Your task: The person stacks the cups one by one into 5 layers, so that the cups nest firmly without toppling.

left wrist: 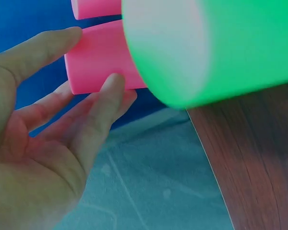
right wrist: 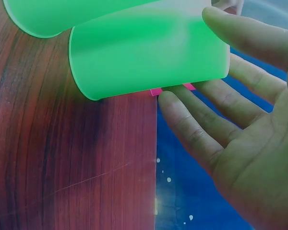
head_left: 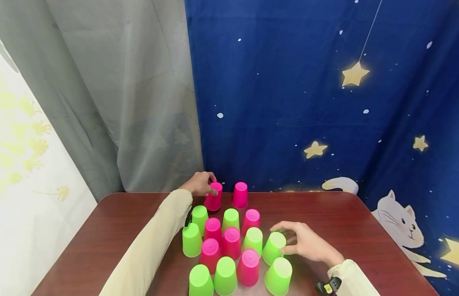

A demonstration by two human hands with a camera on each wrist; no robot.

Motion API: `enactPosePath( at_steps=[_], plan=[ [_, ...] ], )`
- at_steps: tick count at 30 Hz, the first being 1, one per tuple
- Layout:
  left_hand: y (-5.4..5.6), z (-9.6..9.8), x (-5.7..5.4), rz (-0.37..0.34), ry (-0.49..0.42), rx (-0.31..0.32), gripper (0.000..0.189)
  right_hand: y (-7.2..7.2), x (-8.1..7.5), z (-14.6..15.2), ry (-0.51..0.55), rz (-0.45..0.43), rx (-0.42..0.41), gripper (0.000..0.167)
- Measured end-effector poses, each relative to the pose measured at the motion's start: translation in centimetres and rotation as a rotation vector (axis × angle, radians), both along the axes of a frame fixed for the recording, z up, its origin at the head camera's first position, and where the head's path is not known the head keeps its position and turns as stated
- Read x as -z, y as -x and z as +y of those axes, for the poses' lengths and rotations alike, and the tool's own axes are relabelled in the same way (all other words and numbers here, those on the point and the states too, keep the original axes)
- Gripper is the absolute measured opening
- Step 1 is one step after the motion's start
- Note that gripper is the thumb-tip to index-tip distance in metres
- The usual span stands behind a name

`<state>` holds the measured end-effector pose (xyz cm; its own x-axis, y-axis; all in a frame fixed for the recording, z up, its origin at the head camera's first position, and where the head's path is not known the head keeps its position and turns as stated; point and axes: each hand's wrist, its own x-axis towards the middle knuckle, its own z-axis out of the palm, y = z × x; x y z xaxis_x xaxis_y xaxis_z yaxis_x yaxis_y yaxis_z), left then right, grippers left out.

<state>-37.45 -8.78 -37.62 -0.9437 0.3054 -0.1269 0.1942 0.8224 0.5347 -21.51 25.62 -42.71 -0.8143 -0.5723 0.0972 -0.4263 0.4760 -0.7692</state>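
Observation:
At the far edge of the table, my left hand (head_left: 200, 184) holds an upside-down pink cup (head_left: 213, 201), thumb and fingers on either side of its upper part. The left wrist view shows the thumb at the rim of that cup's base and the other fingers along the opposite side. On the right of the group, my right hand (head_left: 309, 243) holds an upside-down green cup (head_left: 271, 251) between thumb and fingers near its top. In the right wrist view the little finger is spread away below the green cup (right wrist: 144, 57).
Several more upside-down pink and green cups stand close together between the hands. Another pink cup (head_left: 240, 195) stands right of the left hand's cup, and a green cup (head_left: 279, 277) in front of the right hand's. A blue curtain (head_left: 270, 102) hangs behind the brown table (head_left: 103, 242).

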Motion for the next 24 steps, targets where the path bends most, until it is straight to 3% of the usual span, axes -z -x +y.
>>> enactPosePath(
  at_steps=[7, 24],
  plan=[
    [0.1, 1.5, -0.4, -0.019, 0.021, -0.02, 0.037, 0.1, 0.3, 0.0, 0.016, -0.011, 0.0, 0.046],
    [0.9, 3.3, 0.7, 0.033, 0.123, -0.073, 0.036, 0.2, 0.5, 0.0, 0.01, -0.018, 0.015, 0.047]
  ],
)
